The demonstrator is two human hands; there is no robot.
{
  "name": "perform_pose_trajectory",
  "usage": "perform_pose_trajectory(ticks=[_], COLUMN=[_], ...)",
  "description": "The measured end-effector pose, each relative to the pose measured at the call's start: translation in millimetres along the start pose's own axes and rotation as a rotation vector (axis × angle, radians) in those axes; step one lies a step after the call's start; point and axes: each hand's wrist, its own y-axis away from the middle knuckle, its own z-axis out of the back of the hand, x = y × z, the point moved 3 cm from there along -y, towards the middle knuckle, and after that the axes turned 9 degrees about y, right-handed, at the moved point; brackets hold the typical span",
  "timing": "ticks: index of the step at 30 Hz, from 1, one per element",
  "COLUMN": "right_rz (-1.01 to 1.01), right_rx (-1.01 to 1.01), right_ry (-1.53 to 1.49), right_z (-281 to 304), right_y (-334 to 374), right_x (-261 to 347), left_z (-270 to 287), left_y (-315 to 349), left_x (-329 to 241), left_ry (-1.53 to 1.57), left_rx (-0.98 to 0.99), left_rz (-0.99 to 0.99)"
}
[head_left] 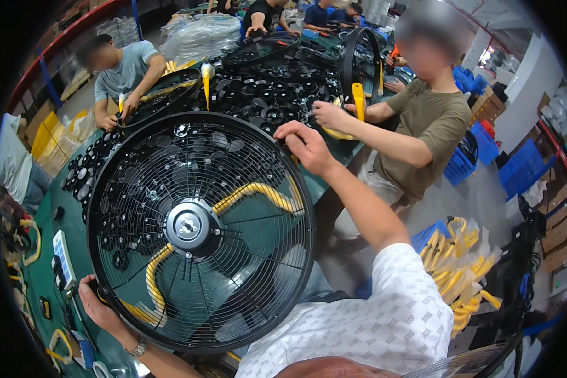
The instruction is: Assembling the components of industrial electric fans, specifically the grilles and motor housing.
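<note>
A large round black fan (188, 256) with a wire grille is held upright at an angle in front of me. At its middle sits a silver and black hub (189, 225). Through the wires shows a curved yellow tube (154, 280), running on both sides of the hub. My left hand (102, 309) is closed on the lower left of the black rim, some of its fingers hidden behind the edge. At the upper right of the rim, my right hand (305, 148) curls its fingers over the edge. No blades can be made out behind the grille.
Many small black round parts (258, 101) cover the green table (44, 220). A white power strip (63, 257) lies at the left. A co-worker (428, 120) at the right handles a yellow-handled part; another (129, 69) works at the far left. Yellow tubes (460, 264) are piled at the right.
</note>
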Motion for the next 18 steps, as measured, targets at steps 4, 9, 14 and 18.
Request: perform_pose_trajectory(ticks=[4, 9, 14, 18], right_rz=[-0.403, -0.442, -0.607, -0.742], right_rx=[0.421, 0.347, 0.011, -0.052], right_ry=[0.261, 0.109, -0.438, -0.647], right_z=[9.8, 1.8, -5.8, -30.6], right_y=[-29.4, -13.4, 59.9, 105.2], right_x=[10.8, 7.1, -9.4, -5.9], left_z=[-0.7, 4.2, -16.4, -4.3], left_y=[1.5, 5.0, 1.6, -24.9], left_x=[16.5, 10.5, -57.2, -31.5], left_ry=[0.13, 0.164, 0.117, -0.339], left_rx=[-0.029, -0.022, -0.001, 0.213], left_rz=[0.008, 0.078, 0.481, 0.404])
